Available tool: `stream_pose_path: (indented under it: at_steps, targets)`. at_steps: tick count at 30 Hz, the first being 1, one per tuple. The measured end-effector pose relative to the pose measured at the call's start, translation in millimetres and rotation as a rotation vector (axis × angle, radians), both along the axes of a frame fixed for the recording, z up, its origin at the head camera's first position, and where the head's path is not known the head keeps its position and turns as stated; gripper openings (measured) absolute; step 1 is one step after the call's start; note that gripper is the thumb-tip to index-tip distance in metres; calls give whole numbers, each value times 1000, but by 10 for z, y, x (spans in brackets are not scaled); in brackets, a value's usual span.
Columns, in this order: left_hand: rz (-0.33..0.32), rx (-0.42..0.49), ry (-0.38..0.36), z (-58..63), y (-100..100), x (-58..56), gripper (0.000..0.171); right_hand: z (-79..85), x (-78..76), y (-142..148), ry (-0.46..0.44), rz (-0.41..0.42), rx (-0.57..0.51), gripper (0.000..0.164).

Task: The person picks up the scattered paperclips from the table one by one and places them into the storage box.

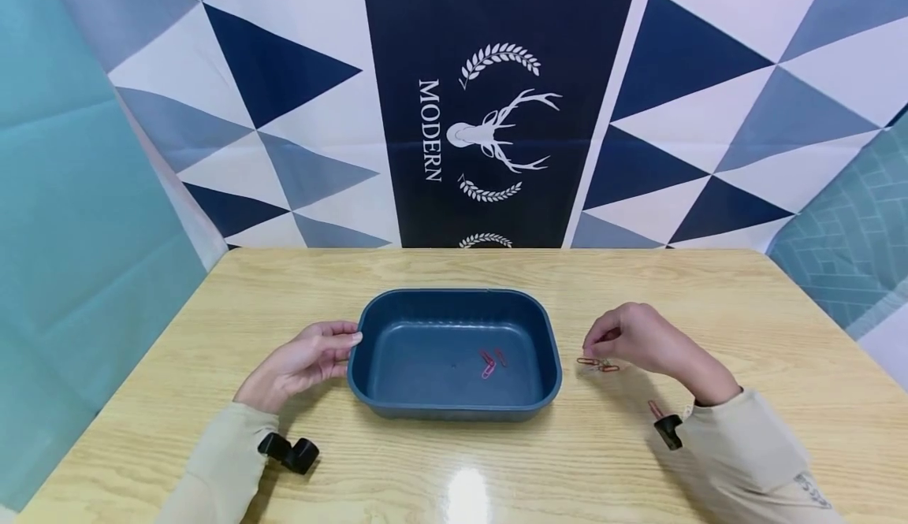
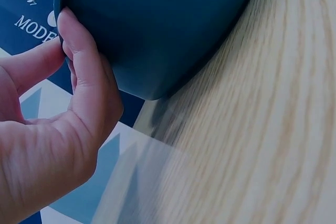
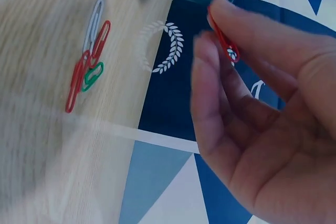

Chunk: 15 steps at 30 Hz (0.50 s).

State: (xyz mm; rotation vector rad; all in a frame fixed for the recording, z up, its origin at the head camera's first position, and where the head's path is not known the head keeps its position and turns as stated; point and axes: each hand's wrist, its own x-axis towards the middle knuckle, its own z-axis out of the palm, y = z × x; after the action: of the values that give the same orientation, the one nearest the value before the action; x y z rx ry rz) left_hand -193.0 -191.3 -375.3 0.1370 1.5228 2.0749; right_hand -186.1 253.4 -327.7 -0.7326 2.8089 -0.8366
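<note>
A dark blue plastic tub (image 1: 454, 410) stands on the table, with several red and pink paper clips (image 1: 489, 368) on its floor. My left hand (image 1: 312, 357) grips the tub's left rim between thumb and fingers; the left wrist view shows the same hold on the tub wall (image 2: 157, 30). To the right of the tub, my right hand (image 1: 634, 339) pinches a red paper clip (image 3: 224, 38) between thumb and fingertip. Beside it on the wood lies a small group of clips: red clips (image 3: 76, 82), a green clip (image 3: 93, 77) and a whitish clip (image 3: 93, 24).
Another red paper clip (image 1: 656, 409) lies near the right sleeve, by the black wrist camera (image 1: 668, 432). The light wooden table (image 1: 397, 469) ends at the back against a patterned cloth (image 1: 496, 217). A teal cloth (image 1: 85, 232) hangs at the left.
</note>
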Motion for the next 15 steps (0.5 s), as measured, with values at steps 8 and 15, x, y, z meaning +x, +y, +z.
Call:
stream_pose_path:
  at_steps: [8, 15]
  targets:
    - [0, -6, 6, -5, 14, 4, 12, 55, 4, 17, 0, -129, -50, 7]
    - [-2, 13, -3, -13, 7, -3, 10, 124, 4, -27, 4, -142, -73, 9]
